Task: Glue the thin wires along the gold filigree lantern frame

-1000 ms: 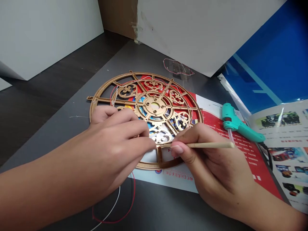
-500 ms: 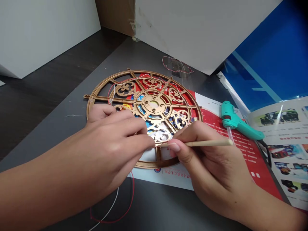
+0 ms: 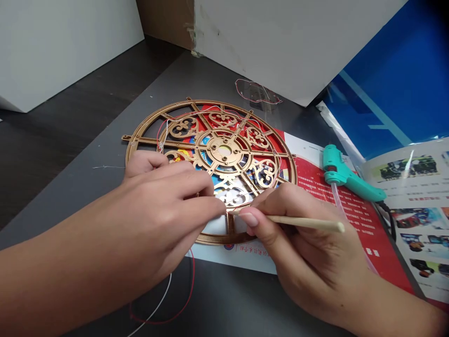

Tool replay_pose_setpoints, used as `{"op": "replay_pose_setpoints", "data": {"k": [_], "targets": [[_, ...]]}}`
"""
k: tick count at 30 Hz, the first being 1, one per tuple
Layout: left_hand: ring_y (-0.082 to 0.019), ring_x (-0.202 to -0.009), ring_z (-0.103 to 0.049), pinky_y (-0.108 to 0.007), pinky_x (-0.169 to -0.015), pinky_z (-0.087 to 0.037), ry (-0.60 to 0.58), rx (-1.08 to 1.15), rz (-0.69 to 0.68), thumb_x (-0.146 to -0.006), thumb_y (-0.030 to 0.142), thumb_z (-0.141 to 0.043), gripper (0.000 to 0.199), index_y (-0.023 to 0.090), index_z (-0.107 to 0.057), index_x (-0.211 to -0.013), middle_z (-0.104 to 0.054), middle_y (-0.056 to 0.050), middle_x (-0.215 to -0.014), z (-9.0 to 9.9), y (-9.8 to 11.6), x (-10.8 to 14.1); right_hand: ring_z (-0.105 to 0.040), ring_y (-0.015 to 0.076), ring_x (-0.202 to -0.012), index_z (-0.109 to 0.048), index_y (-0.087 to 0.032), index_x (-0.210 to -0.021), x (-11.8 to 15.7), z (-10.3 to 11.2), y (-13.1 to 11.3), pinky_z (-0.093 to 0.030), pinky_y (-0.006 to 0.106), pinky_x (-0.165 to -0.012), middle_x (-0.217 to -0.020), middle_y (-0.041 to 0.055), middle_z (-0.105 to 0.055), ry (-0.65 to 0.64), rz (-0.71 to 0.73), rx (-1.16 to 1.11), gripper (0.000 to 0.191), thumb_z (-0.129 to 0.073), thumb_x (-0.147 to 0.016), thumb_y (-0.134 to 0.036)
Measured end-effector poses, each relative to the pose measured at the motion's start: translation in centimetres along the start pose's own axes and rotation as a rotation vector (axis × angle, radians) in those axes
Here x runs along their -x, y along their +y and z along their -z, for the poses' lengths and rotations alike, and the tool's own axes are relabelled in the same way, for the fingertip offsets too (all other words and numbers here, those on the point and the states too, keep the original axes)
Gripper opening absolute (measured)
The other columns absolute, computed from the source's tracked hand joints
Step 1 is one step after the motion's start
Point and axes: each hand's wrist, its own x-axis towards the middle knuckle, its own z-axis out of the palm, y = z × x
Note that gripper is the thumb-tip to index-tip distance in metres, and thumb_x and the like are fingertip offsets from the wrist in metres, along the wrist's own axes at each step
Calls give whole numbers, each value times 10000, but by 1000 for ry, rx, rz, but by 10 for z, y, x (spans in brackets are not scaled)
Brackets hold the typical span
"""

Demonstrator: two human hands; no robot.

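Dark grey bench (image 3: 228, 292), white panel or box side (image 3: 280, 42) at far edge, can't tell which. From where I stand: gold openwork wheel (image 3: 214, 152) lies flat mid-bench, partly on red/white printed sheet (image 3: 315, 187).

Chg. vs. 1 s ago: wood stick (image 3: 308, 222) was approx. level, now slopes, butt end lower; R thumb closer to L fingertips. Wheel pos. unchanged.

Hands: R hand (image 3: 298, 243) pinched on stick, tip at wheel's near side. L hand (image 3: 171, 201) bent over wheel's near-L rim; can't tell if it grips anything. Hands just apart.

Clearance: open bench betw. forearms, crossed by red wire (image 3: 193, 276) & white wire (image 3: 169, 288). Far strip, rim to panel, has thin wire loop (image 3: 257, 101) over clear film or bag, contents n/a to view. R side tight: teal glue gun (image 3: 351, 181) beside open booklet (image 3: 410, 171).
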Motion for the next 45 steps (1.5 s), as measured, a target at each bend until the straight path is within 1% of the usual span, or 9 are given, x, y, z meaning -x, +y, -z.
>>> {"op": "replay_pose_setpoints", "data": {"k": [6,14,20,26,30,35,38,42,45], "targets": [[-208,-880,-652,-496,-922,-346,13,-36,-24,-1190,75,-546,276,287,-682,-1077,-722,49,-995,2,1,-1,-713,184,-637,-779,-284,-891,3,-2,1,-595,321,-627,-778,5,-755,1,-9,26,479,-852,-1273,-563],[-252,-899,-616,-512,-921,-297,-24,-31,24,-1192,87,-526,288,295,-676,-1060,-748,31,-1003,-2,2,0,-738,150,-630,-680,-260,-820,3,-3,0,-575,297,-585,-796,13,-836,12,4,20,548,-865,-1280,-495],[-274,-938,-635,-513,-932,-339,3,-46,4,-1221,124,-507,278,319,-677,-1119,-777,36,-1032,-1,2,-1,-777,160,-668,-717,-264,-844,3,-5,1,-629,306,-622,-833,11,-855,24,9,5,507,-848,-1293,-460],[-287,-899,-621,-519,-909,-334,8,-58,-2,-1196,127,-519,270,319,-671,-1083,-761,18,-970,-1,2,-1,-799,148,-674,-694,-247,-822,2,-5,0,-609,285,-624,-840,25,-867,21,-4,14,539,-863,-1288,-458],[-292,-914,-621,-524,-911,-342,-4,-81,-15,-1212,124,-511,269,322,-660,-1107,-775,9,-986,1,2,-2,-772,153,-647,-711,-256,-831,2,-3,-1,-615,294,-617,-818,20,-851,16,-5,16,534,-846,-1294,-486],[-295,-933,-623,-534,-921,-333,-12,-56,-14,-1218,153,-533,250,330,-691,-1140,-799,20,-1021,1,2,0,-761,186,-651,-769,-283,-877,3,-3,-3,-641,323,-617,-798,21,-821,1,-42,42,516,-813,-1294,-583],[-288,-924,-643,-535,-922,-354,-8,-63,-8,-1197,159,-537,253,324,-719,-1137,-816,22,-1044,0,2,1,-764,168,-635,-738,-270,-859,3,-3,-2,-623,304,-595,-799,18,-839,13,-10,37,510,-838,-1292,-520],[-290,-964,-657,-538,-940,-377,5,-85,-22,-1235,181,-498,283,320,-733,-1161,-842,5,-1101,-1,1,3,-766,152,-640,-683,-264,-836,2,-1,-1,-606,287,-600,-816,20,-861,4,26,67,523,-837,-1297,-458],[-292,-964,-648,-539,-936,-373,-7,-96,-25,-1237,187,-499,289,321,-749,-1182,-839,1,-1103,-1,1,5,-693,136,-604,-675,-269,-856,3,1,-1,-561,287,-578,-775,-13,-784,-32,62,99,508,-836,-1292,-476]]}}
